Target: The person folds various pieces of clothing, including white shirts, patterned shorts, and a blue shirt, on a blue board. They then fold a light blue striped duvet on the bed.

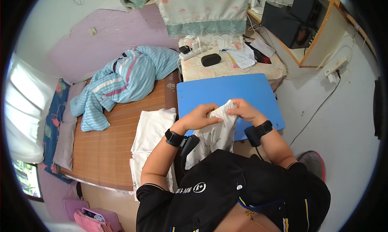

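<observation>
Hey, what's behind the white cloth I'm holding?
Behind the cloth, the blue board shows around its upper part. The cloth covers a stretch of the board's near edge; anything else directly behind it can't be seen.

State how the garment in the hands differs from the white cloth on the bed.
The left hand and right hand hold the garment; the white cloth lies flat on the bed. The garment has small prints and a gathered edge; the white cloth looks plain. Both are pale fabric.
</observation>
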Tool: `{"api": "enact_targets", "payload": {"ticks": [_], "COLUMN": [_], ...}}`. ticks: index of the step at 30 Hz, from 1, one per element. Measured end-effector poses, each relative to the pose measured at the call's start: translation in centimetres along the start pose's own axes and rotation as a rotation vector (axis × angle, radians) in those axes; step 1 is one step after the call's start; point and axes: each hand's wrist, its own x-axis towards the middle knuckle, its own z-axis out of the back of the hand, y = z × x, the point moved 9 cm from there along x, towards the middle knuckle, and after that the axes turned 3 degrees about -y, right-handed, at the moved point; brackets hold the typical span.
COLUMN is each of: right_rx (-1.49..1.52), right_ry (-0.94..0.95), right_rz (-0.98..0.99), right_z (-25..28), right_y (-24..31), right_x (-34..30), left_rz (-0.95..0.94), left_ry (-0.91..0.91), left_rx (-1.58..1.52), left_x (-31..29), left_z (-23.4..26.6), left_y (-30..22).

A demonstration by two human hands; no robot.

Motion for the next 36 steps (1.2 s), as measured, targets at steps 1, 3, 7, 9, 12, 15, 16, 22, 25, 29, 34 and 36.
{"api": "enact_targets", "payload": {"ticks": [1, 3, 7, 9, 12, 15, 16, 22, 25, 29, 34, 36], "right_rx": [-0.044, -0.100, -0.183, -0.216, -0.238, -0.387, -0.425, -0.276, -0.256, -0.364, -0.512, -0.589], "right_ry": [-0.034, -0.108, -0.197, -0.263, -0.329, -0.333, -0.326, -0.203, -0.158, -0.207, -0.474, -0.541], "right_rz": [0.076, 0.111, 0.284, 0.376, 0.423, 0.309, 0.278, 0.226, 0.167, 0.133, 0.379, 0.430], "right_z": [1.0, 2.6, 5.1, 6.4, 7.8, 8.4, 8.5, 7.4, 7.0, 6.7, 7.1, 7.0], "right_y": [1.8, 4.2, 8.7, 10.0, 10.0, 8.5, 8.0, 5.3, 3.6, 2.4, 5.0, 5.7], "right_x": [0.0, -0.2, -1.3, -1.8, -1.9, -1.3, -1.4, -2.7, -3.0, -2.8, -3.5, -3.4], "left_rz": [-0.048, 0.010, 0.207, 0.270, 0.307, 0.323, 0.353, 0.288, 0.356, 0.342, 0.432, 0.615], "left_ry": [-0.060, -0.069, -0.035, -0.044, -0.025, -0.024, -0.005, -0.134, -0.171, -0.226, -0.322, -0.375], "left_rx": [-0.055, -0.130, -0.138, -0.045, 0.146, 0.310, 0.358, 0.401, 0.467, 0.561, 0.589, 0.133], "left_x": [0.2, 0.7, 1.4, 1.7, 2.5, 3.7, 3.9, 4.7, 5.1, 5.7, 6.5, 6.1], "left_z": [0.4, 0.7, 1.0, 1.1, 1.2, 1.5, 1.5, 2.7, 4.0, 5.0, 6.5, 6.6], "left_y": [-0.2, 0.6, 2.8, 3.5, 4.1, 5.0, 5.6, 6.5, 7.4, 8.0, 8.8, 9.9]}}
